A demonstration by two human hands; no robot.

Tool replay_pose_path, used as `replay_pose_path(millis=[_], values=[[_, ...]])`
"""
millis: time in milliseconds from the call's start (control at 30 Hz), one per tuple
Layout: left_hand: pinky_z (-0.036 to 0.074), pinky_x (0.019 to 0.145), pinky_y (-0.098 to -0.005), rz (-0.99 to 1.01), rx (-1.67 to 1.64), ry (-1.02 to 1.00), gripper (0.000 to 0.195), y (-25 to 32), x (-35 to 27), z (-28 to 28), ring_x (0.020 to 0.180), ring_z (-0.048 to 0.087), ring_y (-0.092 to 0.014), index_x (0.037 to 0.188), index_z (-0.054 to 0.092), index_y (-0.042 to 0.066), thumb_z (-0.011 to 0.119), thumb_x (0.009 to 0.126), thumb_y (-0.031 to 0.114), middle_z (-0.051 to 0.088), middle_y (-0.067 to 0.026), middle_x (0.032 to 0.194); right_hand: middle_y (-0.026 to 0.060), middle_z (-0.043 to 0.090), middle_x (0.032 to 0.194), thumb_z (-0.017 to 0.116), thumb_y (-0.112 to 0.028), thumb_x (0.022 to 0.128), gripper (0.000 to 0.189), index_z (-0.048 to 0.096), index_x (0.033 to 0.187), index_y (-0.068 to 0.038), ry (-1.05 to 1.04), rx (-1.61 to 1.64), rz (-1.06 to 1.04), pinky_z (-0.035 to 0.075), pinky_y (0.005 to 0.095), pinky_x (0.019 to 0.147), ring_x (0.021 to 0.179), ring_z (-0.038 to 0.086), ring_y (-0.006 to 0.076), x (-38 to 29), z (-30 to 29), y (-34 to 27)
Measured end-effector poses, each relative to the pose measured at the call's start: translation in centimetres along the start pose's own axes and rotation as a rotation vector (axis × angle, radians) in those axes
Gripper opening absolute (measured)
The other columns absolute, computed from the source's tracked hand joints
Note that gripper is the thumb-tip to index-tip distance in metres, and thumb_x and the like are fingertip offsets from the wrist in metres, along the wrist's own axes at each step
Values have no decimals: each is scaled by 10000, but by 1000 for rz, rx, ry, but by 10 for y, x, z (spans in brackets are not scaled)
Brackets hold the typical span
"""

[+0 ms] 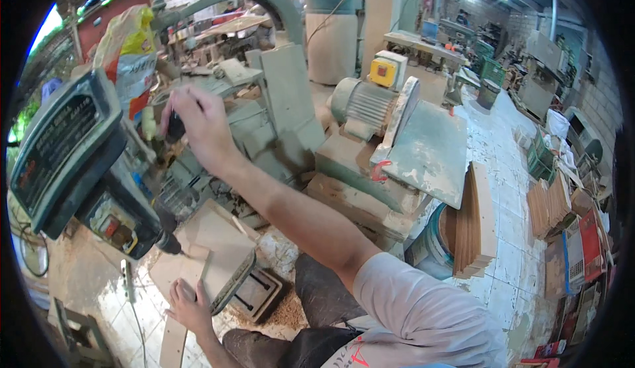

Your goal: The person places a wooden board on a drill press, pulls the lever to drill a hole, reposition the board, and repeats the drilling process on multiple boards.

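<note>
My left hand [187, 302] holds a flat pale wooden board [171, 268] against the table [228, 264] of a drill press [72, 154], fingers spread on its top face. The board's narrow end [173, 343] extends toward me past the table's edge. Above the board, the chuck [168, 243] carries a thin drill bit [185, 255]; whether the tip touches the wood, I cannot tell. Raised with the arm stretched out, my right hand [201, 125] grips a dark knob [175, 126] at the side of the press, which its fingers partly cover.
Right of the press stands a disc sander [404, 115] with a tilted table [431, 149], on a wooden block base. Stacked curved boards [474, 224] lean by a bucket [431, 239]. Sawdust [285, 308] lies under the press table. A power cord [136, 323] hangs at left.
</note>
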State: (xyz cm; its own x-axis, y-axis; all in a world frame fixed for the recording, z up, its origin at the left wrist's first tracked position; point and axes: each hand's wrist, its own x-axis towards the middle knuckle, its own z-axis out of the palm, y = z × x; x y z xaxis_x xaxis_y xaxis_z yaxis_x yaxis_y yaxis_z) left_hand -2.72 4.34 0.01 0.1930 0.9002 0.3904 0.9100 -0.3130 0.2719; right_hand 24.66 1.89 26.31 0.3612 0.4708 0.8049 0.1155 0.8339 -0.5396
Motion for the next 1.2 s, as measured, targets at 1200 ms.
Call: replay_pose_path(millis=[1200], values=[[266,1068,-710,13,-53,54,555,-10,-5,-6,1270,496,-236,1240,607,108,638,868,519,560,-33,1300,21,627,791,764,-349,874,416,658,1020,26,-274,-508,1107,469,279,612,685,570,107,-213,-113,169]])
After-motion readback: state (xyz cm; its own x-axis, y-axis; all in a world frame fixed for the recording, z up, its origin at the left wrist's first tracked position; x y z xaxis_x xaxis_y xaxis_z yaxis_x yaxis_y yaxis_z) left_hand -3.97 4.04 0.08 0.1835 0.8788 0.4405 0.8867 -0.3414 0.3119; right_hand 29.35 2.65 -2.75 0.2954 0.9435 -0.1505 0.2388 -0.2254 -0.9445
